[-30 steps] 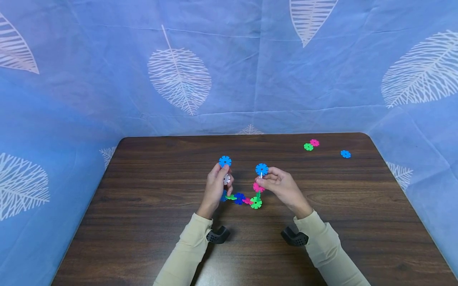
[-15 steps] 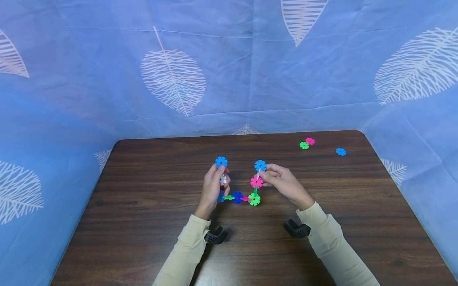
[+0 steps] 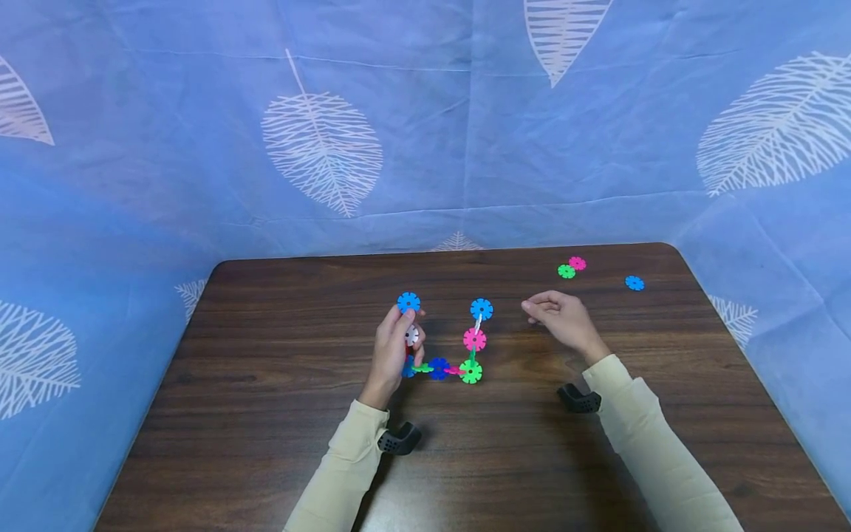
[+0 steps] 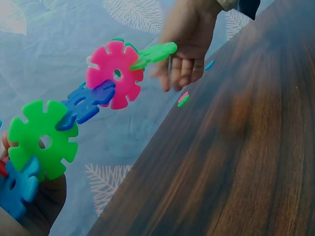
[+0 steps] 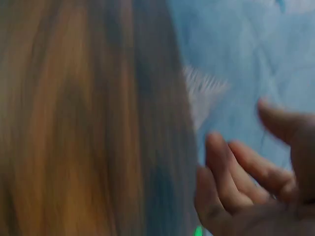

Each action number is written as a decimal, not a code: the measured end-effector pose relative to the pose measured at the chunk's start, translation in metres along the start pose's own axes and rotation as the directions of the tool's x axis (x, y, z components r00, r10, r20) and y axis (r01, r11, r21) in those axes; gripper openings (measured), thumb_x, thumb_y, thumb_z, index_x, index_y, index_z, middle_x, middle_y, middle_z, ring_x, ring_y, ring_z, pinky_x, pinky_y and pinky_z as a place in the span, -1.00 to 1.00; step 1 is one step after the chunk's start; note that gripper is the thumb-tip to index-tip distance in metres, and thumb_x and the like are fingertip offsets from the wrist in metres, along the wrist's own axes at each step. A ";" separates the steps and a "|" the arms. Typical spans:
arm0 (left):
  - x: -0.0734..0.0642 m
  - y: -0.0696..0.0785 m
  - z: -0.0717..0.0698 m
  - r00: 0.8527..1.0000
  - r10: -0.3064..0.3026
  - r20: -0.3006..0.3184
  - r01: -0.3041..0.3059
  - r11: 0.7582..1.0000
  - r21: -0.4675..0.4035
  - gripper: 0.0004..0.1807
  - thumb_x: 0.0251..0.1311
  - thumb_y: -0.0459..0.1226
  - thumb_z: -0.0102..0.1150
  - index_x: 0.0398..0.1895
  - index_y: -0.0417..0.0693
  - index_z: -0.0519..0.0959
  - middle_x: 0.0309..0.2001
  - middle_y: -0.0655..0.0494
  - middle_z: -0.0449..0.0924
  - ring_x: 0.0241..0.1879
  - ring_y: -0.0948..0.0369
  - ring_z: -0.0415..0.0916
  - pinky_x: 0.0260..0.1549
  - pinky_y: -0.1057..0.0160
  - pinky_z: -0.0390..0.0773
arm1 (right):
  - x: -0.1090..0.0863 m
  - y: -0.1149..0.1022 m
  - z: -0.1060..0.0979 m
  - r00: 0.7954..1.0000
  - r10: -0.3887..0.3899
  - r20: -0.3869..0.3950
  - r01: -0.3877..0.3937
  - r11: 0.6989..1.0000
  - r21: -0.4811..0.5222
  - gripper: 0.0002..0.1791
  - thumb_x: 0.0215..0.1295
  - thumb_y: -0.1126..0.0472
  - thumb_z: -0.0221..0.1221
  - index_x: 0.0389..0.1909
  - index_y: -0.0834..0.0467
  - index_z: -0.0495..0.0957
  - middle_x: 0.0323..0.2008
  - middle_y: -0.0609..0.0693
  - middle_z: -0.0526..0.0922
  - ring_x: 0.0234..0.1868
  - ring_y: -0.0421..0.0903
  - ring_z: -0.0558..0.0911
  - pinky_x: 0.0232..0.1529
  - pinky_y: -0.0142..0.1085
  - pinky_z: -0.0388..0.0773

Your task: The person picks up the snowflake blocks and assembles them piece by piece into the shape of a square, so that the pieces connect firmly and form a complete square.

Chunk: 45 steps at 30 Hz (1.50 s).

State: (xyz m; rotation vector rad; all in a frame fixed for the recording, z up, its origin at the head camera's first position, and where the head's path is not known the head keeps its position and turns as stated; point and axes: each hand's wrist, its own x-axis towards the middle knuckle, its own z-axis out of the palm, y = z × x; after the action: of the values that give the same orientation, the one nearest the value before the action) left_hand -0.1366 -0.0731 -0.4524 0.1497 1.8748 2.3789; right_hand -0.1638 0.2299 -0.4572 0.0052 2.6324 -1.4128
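My left hand [image 3: 385, 358] grips one side of a U-shaped chain of interlocking plastic snowflake discs. Above its thumb stands a light blue disc [image 3: 408, 302], with a white disc [image 3: 412, 335] partly covered below. Along the bottom run green, dark blue [image 3: 439, 369] and pink discs to a green corner disc [image 3: 471, 372]. The free right side rises through a pink disc [image 3: 475, 339] and a white one to a light blue disc [image 3: 482, 309]. In the left wrist view the chain's green disc [image 4: 27, 125] shows close up. My right hand [image 3: 561, 319] holds nothing, fingers loosely bent, right of the chain.
Toward the back right of the brown table [image 3: 299, 458] lie a loose green disc [image 3: 566, 272] and a pink disc [image 3: 578, 263], close together. A loose blue disc [image 3: 634, 283] lies farther right. A blue leaf-patterned cloth [image 3: 425, 148] hangs behind the table.
My right hand has let go of the chain's upper right end and moved right, away from it. My left hand keeps its hold, and the chain has stayed nearly in place.
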 end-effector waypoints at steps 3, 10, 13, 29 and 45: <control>0.000 0.000 -0.002 1.000 0.005 0.005 -0.005 1.000 -0.003 -0.57 0.43 -0.10 -0.14 -0.02 -0.37 0.35 -0.66 0.13 0.30 -0.83 0.28 0.26 -0.78 0.42 0.40 | 0.009 0.014 -0.014 0.989 0.014 -0.146 -0.036 0.989 -0.143 -0.46 0.36 -0.12 0.04 -0.01 0.30 0.51 -0.20 0.28 0.68 -0.17 0.16 0.63 0.02 -0.03 0.44; -0.002 0.002 -0.004 1.000 0.023 0.015 -0.024 1.000 0.000 -0.59 0.44 -0.15 -0.19 -0.06 -0.42 0.31 -0.65 0.12 0.28 -0.83 0.28 0.26 -0.79 0.41 0.39 | 0.036 0.039 -0.035 0.941 0.157 -0.300 -0.200 0.972 -0.119 -0.48 0.35 0.00 0.08 0.00 0.43 0.45 -0.11 0.40 0.61 0.08 0.29 0.43 0.37 0.13 -0.03; -0.003 0.003 -0.005 1.000 0.027 0.012 -0.027 1.000 0.005 -0.62 0.45 -0.13 -0.19 -0.09 -0.37 0.33 -0.65 0.11 0.27 -0.83 0.27 0.26 -0.78 0.41 0.40 | 0.049 0.044 -0.037 0.915 0.240 -0.324 -0.284 0.954 -0.095 -0.45 0.35 0.00 0.07 0.03 0.44 0.44 -0.01 0.41 0.54 0.23 0.30 0.28 0.37 0.12 0.01; -0.002 0.008 -0.001 0.998 0.035 -0.052 -0.034 0.999 0.009 -0.70 0.44 -0.24 -0.21 -0.23 -0.39 0.34 -0.70 0.14 0.28 -0.75 0.29 0.22 -0.72 0.42 0.32 | 0.080 0.045 -0.040 0.764 0.449 -0.464 -0.565 0.812 -0.143 -0.29 0.26 -0.12 0.07 0.07 0.49 0.43 0.01 0.42 0.51 0.08 0.29 0.47 0.02 0.04 0.52; -0.001 0.015 -0.011 0.995 0.047 -0.088 -0.042 0.997 0.064 -0.60 0.49 -0.24 -0.31 -0.26 -0.53 0.28 -0.70 0.08 0.27 -0.77 0.27 0.21 -0.74 0.42 0.32 | 0.085 0.037 -0.041 0.826 0.418 -0.379 -0.506 0.845 -0.172 -0.50 0.24 0.10 0.16 0.05 0.41 0.48 0.10 0.33 0.45 0.15 0.27 0.34 0.17 0.01 0.36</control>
State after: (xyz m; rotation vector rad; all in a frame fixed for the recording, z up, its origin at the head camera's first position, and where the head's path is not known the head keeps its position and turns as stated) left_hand -0.1380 -0.0872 -0.4409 0.0920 2.0069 2.3956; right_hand -0.2501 0.2788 -0.4772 0.8686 2.7729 -0.9469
